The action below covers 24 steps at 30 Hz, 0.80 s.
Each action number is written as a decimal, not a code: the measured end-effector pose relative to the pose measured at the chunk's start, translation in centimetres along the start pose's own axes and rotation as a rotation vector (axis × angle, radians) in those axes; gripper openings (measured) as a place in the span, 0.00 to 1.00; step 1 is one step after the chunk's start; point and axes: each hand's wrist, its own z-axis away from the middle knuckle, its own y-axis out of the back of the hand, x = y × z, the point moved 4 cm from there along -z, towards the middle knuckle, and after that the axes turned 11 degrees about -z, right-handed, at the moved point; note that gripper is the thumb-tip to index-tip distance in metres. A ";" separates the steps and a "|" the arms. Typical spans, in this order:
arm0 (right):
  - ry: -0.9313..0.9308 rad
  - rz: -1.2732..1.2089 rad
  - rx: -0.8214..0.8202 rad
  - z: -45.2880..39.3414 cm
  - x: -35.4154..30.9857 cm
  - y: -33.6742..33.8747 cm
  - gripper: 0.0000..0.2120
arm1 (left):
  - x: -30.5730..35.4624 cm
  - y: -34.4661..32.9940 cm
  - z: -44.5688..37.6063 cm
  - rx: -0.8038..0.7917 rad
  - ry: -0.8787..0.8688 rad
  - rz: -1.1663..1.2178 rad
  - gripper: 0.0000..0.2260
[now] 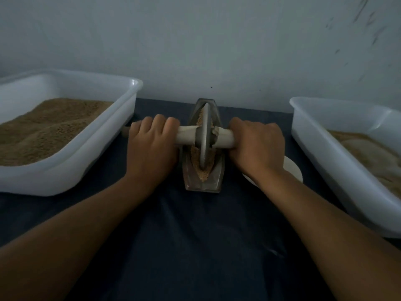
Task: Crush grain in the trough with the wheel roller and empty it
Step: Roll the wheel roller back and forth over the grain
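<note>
Gripping the pale wooden axle (223, 139) with both hands (152, 146) (257, 146), we stand the grey metal wheel roller (205, 135) in the narrow grain-filled metal trough (214, 181) near the worktop's far edge.

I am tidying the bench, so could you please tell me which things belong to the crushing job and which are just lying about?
In use:
grey metal boat-shaped trough
grey wheel roller on a pale handle
tan grain
left hand
right hand

Lying about:
left white plastic tub
right white plastic tub
white round disc

trough (202, 170) straight ahead of me on the cloth (195, 235), grain (201, 172) in it | wheel roller (204, 137) standing in trough | my left hand (152, 144) left of wheel, right hand (256, 144) right | left tub (65, 161) far left | right tub (325, 153) far right | disc (293, 170) behind my right wrist
</note>
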 end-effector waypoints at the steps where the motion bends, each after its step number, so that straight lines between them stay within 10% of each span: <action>1: 0.021 -0.010 0.024 0.0 -0.2 0.3 0.10 | 0.0 0.1 0.4 -0.036 0.016 0.001 0.12; 10: -0.073 -0.050 -0.043 0.0 0.7 -0.9 0.10 | 0.2 0.1 -0.7 0.062 -0.043 -0.041 0.05; 24: -0.149 -0.049 -0.607 -7.0 4.1 -5.5 0.09 | 0.0 -5.4 -6.5 -0.232 -0.109 -0.183 0.16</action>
